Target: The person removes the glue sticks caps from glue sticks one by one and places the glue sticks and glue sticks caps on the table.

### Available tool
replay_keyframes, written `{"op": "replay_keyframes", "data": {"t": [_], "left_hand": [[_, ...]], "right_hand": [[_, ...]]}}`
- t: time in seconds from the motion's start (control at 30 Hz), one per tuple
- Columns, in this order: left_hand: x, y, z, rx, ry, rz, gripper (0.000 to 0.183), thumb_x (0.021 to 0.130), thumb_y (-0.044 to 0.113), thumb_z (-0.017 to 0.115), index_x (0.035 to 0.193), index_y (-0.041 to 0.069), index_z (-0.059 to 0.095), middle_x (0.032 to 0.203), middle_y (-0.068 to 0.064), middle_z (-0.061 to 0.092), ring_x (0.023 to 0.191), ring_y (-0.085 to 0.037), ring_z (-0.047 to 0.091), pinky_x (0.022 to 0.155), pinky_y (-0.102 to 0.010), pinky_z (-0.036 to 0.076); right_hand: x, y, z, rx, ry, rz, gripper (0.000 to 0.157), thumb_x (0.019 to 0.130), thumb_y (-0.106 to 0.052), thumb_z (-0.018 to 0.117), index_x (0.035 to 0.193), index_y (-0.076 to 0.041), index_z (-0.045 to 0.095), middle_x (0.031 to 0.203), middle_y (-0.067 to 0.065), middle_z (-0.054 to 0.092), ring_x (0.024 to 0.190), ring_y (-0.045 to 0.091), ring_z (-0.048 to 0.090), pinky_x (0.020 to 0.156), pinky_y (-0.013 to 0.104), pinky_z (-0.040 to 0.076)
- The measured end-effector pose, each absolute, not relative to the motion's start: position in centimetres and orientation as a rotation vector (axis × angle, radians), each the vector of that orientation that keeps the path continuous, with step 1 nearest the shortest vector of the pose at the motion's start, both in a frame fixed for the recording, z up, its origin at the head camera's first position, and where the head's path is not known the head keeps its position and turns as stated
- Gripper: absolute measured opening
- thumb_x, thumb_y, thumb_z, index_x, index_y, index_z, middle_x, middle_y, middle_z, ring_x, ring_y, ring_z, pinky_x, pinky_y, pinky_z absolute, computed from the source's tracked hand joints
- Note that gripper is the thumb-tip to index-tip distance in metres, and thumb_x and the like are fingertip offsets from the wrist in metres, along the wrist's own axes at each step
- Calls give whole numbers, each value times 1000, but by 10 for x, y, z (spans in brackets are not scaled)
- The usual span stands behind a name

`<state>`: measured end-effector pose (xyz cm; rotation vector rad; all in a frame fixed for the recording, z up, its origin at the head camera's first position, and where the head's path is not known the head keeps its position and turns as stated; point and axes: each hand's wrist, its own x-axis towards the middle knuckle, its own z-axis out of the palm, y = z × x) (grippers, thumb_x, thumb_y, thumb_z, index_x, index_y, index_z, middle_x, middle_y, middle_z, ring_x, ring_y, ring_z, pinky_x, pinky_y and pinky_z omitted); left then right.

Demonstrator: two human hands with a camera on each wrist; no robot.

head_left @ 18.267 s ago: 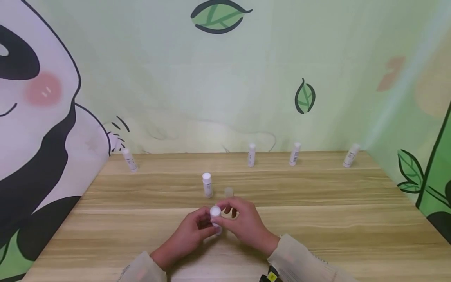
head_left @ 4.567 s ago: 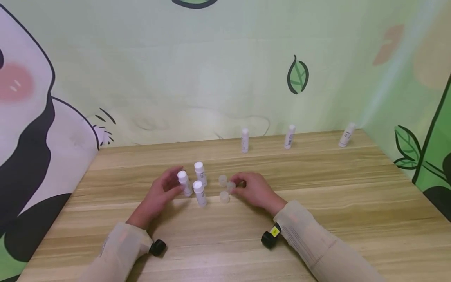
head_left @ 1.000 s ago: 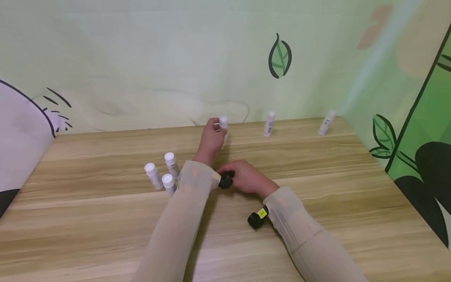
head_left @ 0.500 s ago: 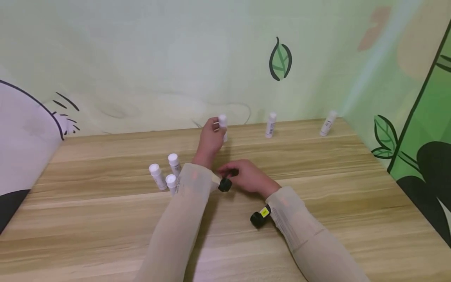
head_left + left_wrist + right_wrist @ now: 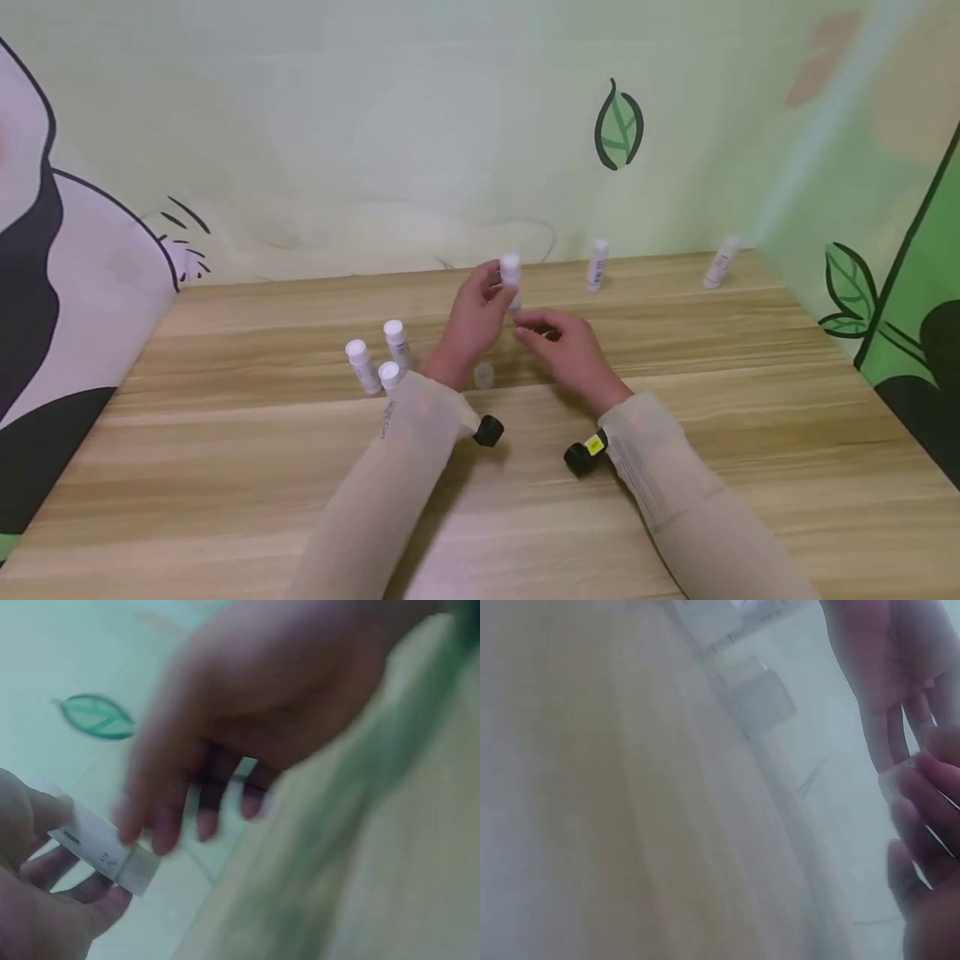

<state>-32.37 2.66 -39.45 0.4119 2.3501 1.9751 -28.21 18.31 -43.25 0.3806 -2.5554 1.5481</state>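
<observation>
In the head view my left hand [image 5: 480, 315] grips a white tube [image 5: 511, 268] with its fingers round it. The left wrist view shows print on this tube [image 5: 94, 838] and a paler, see-through end. My right hand [image 5: 566, 346] is close to the tube's lower end, thumb and forefinger bent with the tips slightly apart; blur leaves it unclear whether they touch it. On the table below lies a translucent cap [image 5: 484, 375]. Three more white tubes stand to the left: one in front [image 5: 389, 375], partly behind my left sleeve, and two behind it, including the leftmost tube [image 5: 363, 367].
Two more white tubes stand along the back edge of the wooden table [image 5: 225, 467], one near the middle [image 5: 597, 265] and one near the right corner [image 5: 722, 262]. A painted wall sheet rises directly behind the table.
Over the last half second my left hand brings the tube slightly nearer and to the right. My right hand moves forward toward its lower end, uncovering a translucent cap. The head view shifts a little.
</observation>
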Motion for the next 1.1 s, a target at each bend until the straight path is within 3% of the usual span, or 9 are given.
{"op": "replay_keyframes", "data": {"t": [0.13, 0.43, 0.73, 0.93, 1.1], "left_hand": [[-306, 30, -394, 512, 2325, 1954, 38, 100, 22, 53, 137, 13, 48, 136, -6, 56, 128, -25, 53, 105, -43, 46], [-274, 16, -394, 630, 2355, 1843, 39, 99, 25, 55, 137, 14, 49, 133, -4, 59, 123, -19, 56, 104, -38, 47], [-240, -2, -408, 737, 2337, 1816, 36, 97, 19, 59, 132, 8, 53, 123, -8, 64, 115, -20, 60, 96, -33, 53], [-220, -10, -415, 748, 2252, 1783, 37, 97, 18, 59, 132, 9, 53, 126, -6, 62, 117, -18, 59, 97, -30, 52], [-212, -12, -422, 742, 2225, 1757, 36, 97, 23, 59, 132, 14, 54, 128, -2, 61, 117, -15, 59, 97, -27, 51]], "right_hand": [[-272, 189, -423, 309, -2442, 1556, 23, 95, -26, 63, 110, -10, 69, 107, 7, 71, 97, 18, 63, 88, 35, 51], [-243, 192, -414, 302, -2297, 1638, 24, 91, -16, 68, 112, -6, 66, 108, 9, 67, 90, 11, 58, 77, 19, 48], [-213, 181, -410, 427, -2212, 1674, 40, 83, -6, 75, 121, -6, 63, 111, 12, 66, 94, 18, 58, 77, 19, 49], [-204, 170, -413, 469, -2246, 1626, 35, 81, -9, 78, 114, -12, 67, 100, 2, 66, 90, 17, 57, 75, 24, 48], [-200, 166, -415, 434, -2280, 1654, 30, 78, -10, 80, 106, -11, 68, 95, 3, 66, 87, 20, 57, 73, 26, 46]]}}
